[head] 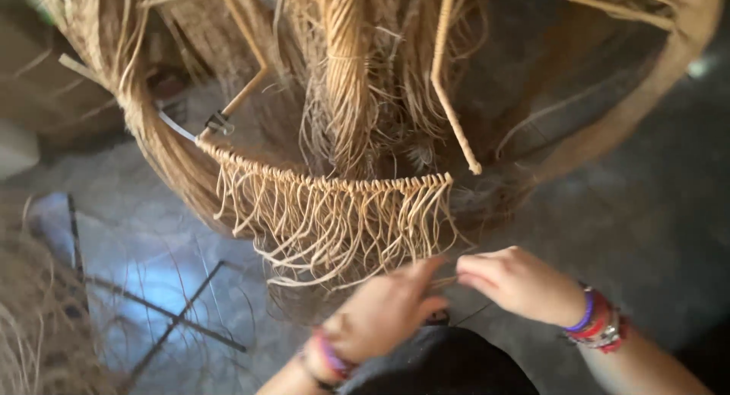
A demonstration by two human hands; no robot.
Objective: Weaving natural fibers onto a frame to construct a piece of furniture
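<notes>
Dark metal rods on floor

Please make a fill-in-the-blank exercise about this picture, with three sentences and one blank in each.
1. Both hands, left hand and right hand, pinch one thin tan fibre strand with their ____.
2. The fringe of knotted tan fibre strands hangs from a curved ____.
3. Each wrist wears colourful ____.

Missing words: fingers; rod; bracelets

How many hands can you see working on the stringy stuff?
2. The left hand is at the bottom middle, and the right hand is just beside it, both pinching the hanging straw strands. No other hands show.
</notes>
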